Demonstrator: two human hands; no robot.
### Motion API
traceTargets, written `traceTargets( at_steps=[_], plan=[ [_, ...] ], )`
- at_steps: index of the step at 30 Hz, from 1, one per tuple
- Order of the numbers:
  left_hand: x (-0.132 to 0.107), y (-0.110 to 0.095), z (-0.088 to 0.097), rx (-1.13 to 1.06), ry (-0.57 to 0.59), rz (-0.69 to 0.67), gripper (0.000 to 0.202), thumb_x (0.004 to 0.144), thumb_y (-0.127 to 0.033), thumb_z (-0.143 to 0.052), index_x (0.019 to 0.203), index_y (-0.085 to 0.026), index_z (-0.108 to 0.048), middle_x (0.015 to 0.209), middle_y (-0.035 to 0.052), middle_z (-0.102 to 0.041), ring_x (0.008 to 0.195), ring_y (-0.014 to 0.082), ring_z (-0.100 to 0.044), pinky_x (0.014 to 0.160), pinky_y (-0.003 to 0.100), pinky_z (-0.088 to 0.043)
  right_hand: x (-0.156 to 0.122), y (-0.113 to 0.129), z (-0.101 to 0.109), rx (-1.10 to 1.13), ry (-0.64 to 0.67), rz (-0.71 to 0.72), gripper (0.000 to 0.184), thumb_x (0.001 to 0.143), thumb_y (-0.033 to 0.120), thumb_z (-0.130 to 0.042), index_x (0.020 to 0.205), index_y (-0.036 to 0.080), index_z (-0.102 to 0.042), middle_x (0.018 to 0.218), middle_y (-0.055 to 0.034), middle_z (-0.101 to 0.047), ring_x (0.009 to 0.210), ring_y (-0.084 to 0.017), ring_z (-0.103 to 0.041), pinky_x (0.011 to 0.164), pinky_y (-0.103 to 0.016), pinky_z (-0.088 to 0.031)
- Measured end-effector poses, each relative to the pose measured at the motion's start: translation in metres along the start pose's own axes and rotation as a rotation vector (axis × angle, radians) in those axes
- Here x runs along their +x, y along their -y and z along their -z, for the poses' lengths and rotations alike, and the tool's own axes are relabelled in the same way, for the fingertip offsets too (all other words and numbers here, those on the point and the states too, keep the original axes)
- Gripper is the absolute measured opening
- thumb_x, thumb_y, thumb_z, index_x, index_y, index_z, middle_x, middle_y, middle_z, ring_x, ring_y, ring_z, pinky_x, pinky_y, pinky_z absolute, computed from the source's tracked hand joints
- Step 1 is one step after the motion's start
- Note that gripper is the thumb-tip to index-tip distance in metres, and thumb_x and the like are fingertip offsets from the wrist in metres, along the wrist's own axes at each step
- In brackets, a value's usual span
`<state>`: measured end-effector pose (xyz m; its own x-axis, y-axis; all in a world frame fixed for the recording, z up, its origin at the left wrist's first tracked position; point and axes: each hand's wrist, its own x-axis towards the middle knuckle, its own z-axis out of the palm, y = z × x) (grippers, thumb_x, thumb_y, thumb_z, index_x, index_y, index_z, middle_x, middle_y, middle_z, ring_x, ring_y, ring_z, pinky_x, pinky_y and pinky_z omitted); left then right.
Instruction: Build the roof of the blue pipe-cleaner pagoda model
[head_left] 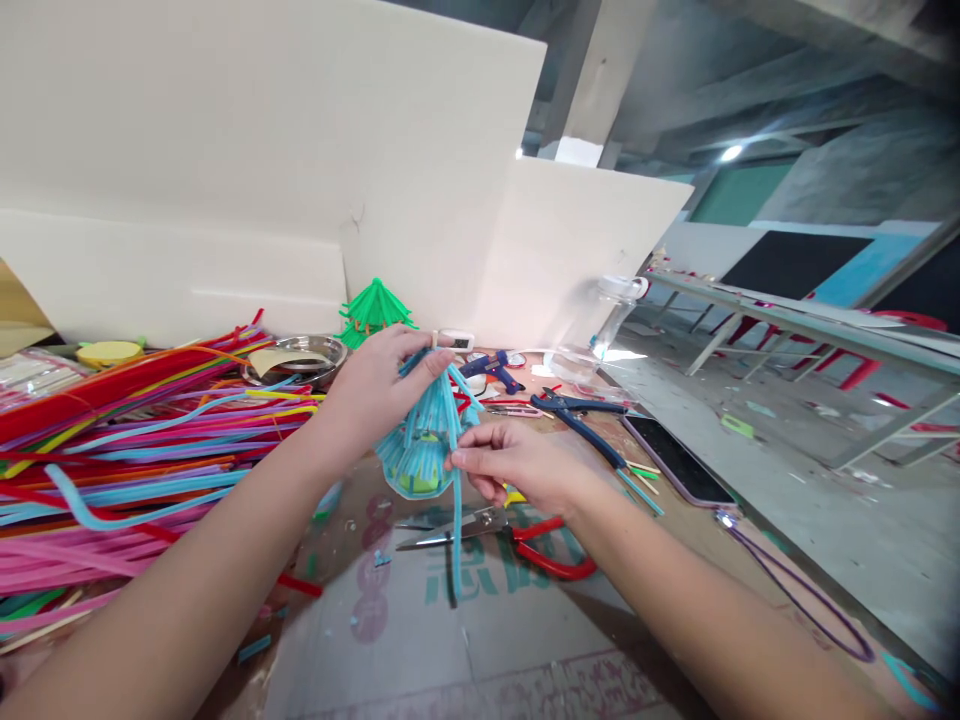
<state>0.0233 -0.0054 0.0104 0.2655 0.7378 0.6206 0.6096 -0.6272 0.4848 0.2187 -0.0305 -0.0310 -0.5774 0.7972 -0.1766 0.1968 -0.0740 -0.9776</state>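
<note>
My left hand (390, 380) is closed on the top of a light-blue tiered craft piece (420, 455) made of pipe cleaners, its thumb and fingers pinching near the peak. A long light-blue pipe cleaner (457, 540) hangs down from the piece. My right hand (510, 462) pinches this strand between thumb and forefinger, just right of the tiers. Under the hands, red-handled scissors (551, 548) lie with their blades pointing left. Part of the craft piece's top is hidden behind my left hand.
Bundles of coloured pipe cleaners (150, 470) cover the left side, beside a metal bowl (300, 358). Behind stand a green tiered craft piece (376, 310), a glue gun (491, 368) and a clear bottle (611, 315). Pliers (585, 425) and a phone (679, 460) lie right.
</note>
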Motion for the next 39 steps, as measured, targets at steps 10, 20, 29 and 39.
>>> traceTargets(
  at_steps=[10,20,29,39],
  plan=[
    [0.000,0.004,0.008,-0.016,-0.047,0.033,0.039,0.093,-0.046,-0.045,0.091,-0.018,-0.072,0.101,0.0065,-0.068,0.100,0.0212,-0.061,0.089,0.031,-0.044,-0.033,0.012,0.054,-0.656,0.048,0.120,0.023,0.090,0.037,-0.057,0.096,0.017,-0.067,0.075,-0.0001,-0.066,0.062,-0.011,-0.058,0.058,-0.023,-0.047],
    [0.001,0.005,0.003,-0.165,-0.045,0.134,0.043,0.089,-0.053,-0.049,0.104,-0.019,-0.071,0.109,0.0059,-0.071,0.102,0.0229,-0.063,0.089,0.031,-0.047,-0.071,-0.032,0.057,-1.129,0.123,0.255,0.066,0.075,0.001,-0.058,0.133,0.033,-0.054,0.123,-0.0055,-0.057,0.104,-0.019,-0.060,0.088,-0.030,-0.048],
    [0.003,0.016,0.019,-0.169,-0.152,0.166,0.039,0.088,-0.050,-0.052,0.100,-0.020,-0.073,0.096,0.0025,-0.074,0.088,0.0207,-0.065,0.076,0.026,-0.048,-0.062,-0.041,0.058,-1.297,-0.010,0.274,0.047,0.075,0.002,-0.054,0.115,0.027,-0.064,0.100,-0.0067,-0.060,0.090,-0.021,-0.061,0.080,-0.033,-0.049],
    [0.005,0.029,0.027,-0.138,-0.124,0.155,0.039,0.087,-0.049,-0.054,0.100,-0.018,-0.074,0.099,0.0050,-0.075,0.092,0.0232,-0.067,0.082,0.030,-0.048,-0.071,-0.006,0.084,-0.929,0.080,0.088,0.045,0.079,0.037,-0.067,0.121,0.023,-0.057,0.118,-0.0085,-0.061,0.103,-0.025,-0.060,0.090,-0.037,-0.048]
  ],
)
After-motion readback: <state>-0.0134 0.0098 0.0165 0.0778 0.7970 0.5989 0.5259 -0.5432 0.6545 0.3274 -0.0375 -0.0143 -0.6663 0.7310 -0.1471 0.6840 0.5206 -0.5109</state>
